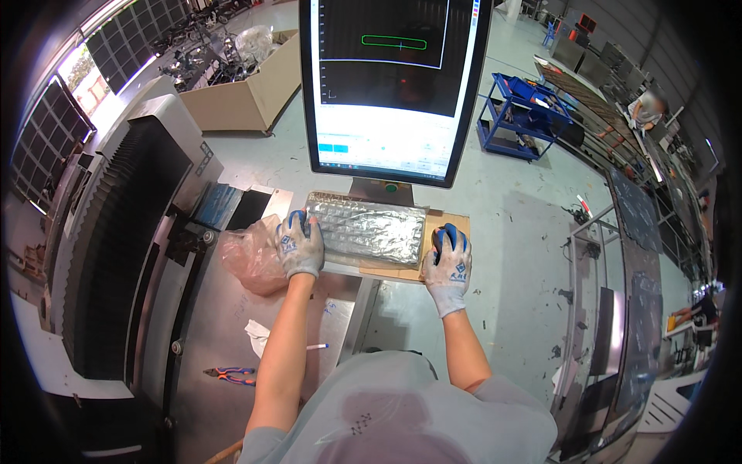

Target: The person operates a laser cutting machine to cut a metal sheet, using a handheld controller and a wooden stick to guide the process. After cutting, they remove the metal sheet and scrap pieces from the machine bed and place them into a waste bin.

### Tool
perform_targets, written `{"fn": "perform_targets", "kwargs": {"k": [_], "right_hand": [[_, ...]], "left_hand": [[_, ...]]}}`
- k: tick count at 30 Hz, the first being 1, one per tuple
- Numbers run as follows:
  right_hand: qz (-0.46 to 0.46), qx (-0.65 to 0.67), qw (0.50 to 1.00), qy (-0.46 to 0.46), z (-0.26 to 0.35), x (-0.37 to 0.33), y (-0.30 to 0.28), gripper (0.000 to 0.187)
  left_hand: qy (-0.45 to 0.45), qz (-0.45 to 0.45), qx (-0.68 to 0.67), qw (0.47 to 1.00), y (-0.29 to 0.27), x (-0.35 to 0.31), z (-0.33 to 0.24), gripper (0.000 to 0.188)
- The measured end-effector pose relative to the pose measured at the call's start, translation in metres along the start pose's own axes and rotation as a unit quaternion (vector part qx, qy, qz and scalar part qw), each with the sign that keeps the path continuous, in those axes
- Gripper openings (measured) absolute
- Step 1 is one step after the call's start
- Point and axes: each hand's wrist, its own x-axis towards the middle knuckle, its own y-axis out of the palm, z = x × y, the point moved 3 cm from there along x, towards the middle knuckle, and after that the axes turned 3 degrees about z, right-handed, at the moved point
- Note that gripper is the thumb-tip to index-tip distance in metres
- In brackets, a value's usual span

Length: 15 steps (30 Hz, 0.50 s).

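Note:
A keyboard under a crinkled clear plastic cover lies below the monitor. At its left end rests my left hand, in a grey glove with blue fingertips; one bare fingertip shows. Its fingers are apart on the keys and hold nothing. To the right of the keyboard, my gloved right hand is closed over a dark computer mouse, mostly hidden beneath the fingers. Under the mouse is a piece of brown cardboard. On the lit screen is a green rounded outline on black.
A crumpled pinkish plastic bag sits beside my left hand. Pliers, a white rag and a pen lie on the metal surface. A machine with black bellows stands left. Beyond are a large bin and a blue cart.

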Motion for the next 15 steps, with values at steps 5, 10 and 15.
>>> {"fn": "perform_targets", "kwargs": {"k": [5, 10, 15], "right_hand": [[0.007, 0.003, 1.0, -0.012, 0.001, 0.0, -0.001, 0.045], [0.008, -0.016, 1.0, -0.021, -0.001, -0.003, -0.002, 0.044], [-0.001, -0.007, 1.0, -0.009, -0.002, -0.005, -0.001, 0.046]], "left_hand": [[0.014, 0.006, -0.027, 1.0, 0.0, 0.004, 0.001, 0.042], [0.006, 0.0, -0.005, 1.0, -0.002, 0.0, -0.001, 0.041], [0.063, -0.026, -0.138, 0.988, -0.023, -0.006, -0.007, 0.037]]}}
